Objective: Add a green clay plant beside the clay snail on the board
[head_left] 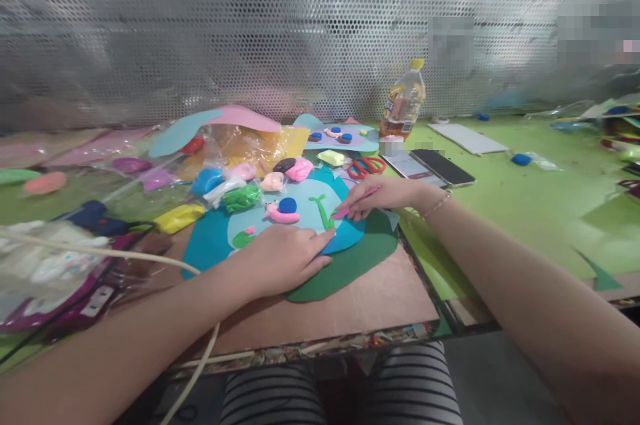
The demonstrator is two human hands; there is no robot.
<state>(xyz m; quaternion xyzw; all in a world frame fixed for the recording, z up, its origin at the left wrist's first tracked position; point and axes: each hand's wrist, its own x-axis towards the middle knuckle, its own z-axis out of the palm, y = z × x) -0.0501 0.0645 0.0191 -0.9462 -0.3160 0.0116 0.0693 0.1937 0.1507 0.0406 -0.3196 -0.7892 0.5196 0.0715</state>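
Observation:
My left hand (285, 257) lies flat, fingers together, pressing on a stack of foam sheets: a blue sheet (210, 245) over a dark green one (350, 265). On the light-blue centre sit a pink clay snail with a blue shell (283, 211) and a green clay stem (323, 210). My right hand (383, 197) pinches a thin pink tool (356, 203), its tip next to the stem's base. A bracelet shows on that wrist.
Bagged clay lumps in yellow (179, 217), green (242, 198), blue (207, 180) and pink (300, 169) lie behind the sheets. Red scissors (366, 166), a phone (443, 167) and a bottle (404, 105) stand further back right. A perforated metal wall closes the back.

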